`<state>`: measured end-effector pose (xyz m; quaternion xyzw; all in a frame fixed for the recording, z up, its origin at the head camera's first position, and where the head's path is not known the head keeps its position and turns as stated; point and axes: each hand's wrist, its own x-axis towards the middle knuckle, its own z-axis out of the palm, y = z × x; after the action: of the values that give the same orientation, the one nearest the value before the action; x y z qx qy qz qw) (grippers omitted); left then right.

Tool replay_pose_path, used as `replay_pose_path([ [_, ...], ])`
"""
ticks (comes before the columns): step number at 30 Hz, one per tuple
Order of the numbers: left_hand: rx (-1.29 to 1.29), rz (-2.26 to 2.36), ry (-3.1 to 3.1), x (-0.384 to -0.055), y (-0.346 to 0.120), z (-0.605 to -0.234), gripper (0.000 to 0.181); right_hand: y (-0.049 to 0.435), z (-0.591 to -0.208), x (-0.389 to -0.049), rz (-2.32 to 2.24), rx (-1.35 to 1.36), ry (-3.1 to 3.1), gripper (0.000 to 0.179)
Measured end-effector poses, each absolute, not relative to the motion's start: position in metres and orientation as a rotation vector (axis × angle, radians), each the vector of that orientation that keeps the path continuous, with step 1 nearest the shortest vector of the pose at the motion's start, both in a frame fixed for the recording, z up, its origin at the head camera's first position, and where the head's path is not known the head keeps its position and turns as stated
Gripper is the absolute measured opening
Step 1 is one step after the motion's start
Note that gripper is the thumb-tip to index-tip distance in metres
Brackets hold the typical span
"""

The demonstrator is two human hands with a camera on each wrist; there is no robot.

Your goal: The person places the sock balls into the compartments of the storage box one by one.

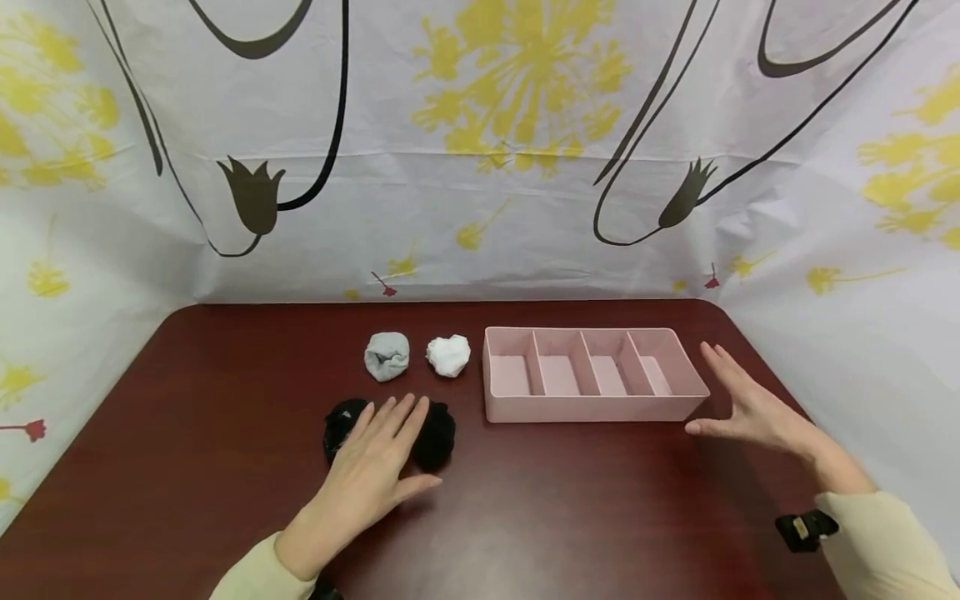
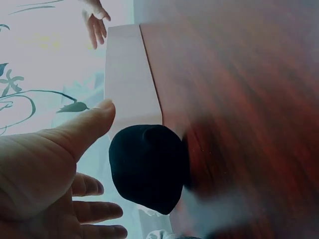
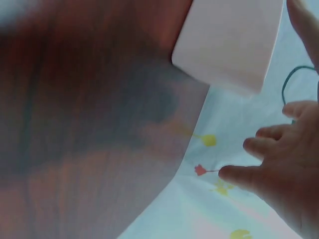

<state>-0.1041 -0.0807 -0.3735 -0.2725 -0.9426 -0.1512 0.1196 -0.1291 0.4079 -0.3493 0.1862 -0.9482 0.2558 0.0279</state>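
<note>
My left hand [image 1: 371, 467] hovers palm down with straight fingers over two dark bundles, covering part of them in the head view. The right one, a black balled-up sock [image 1: 437, 437], shows beyond my fingers; in the left wrist view this black ball [image 2: 148, 167] sits beside the thumb. To the left, a shiny black bundle [image 1: 341, 423] is partly hidden. A pink box [image 1: 585, 409] with several compartments stands at the right. Just off its right end is my right hand [image 1: 761, 414], fingers spread and thumb apart, holding nothing.
Behind the dark bundles lie a grey balled-up sock [image 1: 387, 357] and a white balled-up sock [image 1: 448, 356], left of the box. The dark red table [image 1: 570, 517] ends at a patterned white cloth [image 1: 405, 217] at the back and sides.
</note>
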Motion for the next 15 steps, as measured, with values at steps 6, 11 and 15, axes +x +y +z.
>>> replay_pose_path([
  [6, -0.804, -0.434, -2.766, -0.112, -0.078, -0.372, 0.085, 0.419, -0.340, -0.154, 0.842, 0.629, -3.047, 0.113],
  [11, -0.804, -0.444, -2.779, -0.115, -0.076, -0.374, 0.082, 0.423, -0.334, -0.172, 0.968, 0.584, -3.178, 0.114],
  [15, -0.811, -0.448, -2.794, -0.117, -0.075, -0.375, 0.081, 0.426, -0.331, -0.184, 1.045, 0.548, -3.266, 0.115],
])
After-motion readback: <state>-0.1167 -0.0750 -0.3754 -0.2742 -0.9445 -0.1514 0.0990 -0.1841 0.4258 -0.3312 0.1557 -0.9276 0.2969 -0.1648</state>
